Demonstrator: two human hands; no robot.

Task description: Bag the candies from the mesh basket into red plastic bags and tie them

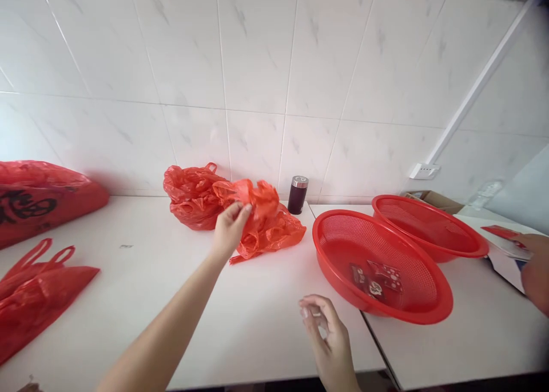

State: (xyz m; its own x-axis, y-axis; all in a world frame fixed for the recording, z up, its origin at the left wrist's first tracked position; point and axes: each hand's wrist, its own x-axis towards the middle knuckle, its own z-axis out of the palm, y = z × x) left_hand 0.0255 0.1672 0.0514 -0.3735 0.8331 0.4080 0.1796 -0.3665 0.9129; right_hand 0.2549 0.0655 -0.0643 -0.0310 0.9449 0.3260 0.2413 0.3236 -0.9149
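My left hand (234, 223) pinches a crumpled red plastic bag (261, 200) and holds it up over the middle of the table. Behind and below it, more red plastic bags (193, 200) lie in a loose heap against the wall. My right hand (323, 329) hovers over the white table (257, 323) near its front edge, fingers curled but apart, with nothing in them. Just right of that hand stands a red perforated basket (334, 272) with a few small red and dark packets (375, 280) inside.
A dark cup (297, 195) stands by the wall. A second red basket (429, 223) is behind the first. Red bags (38, 283) lie at the left. Another person's hand (536, 260) holds a red packet (501, 232) at the far right, near a cardboard box (441, 200).
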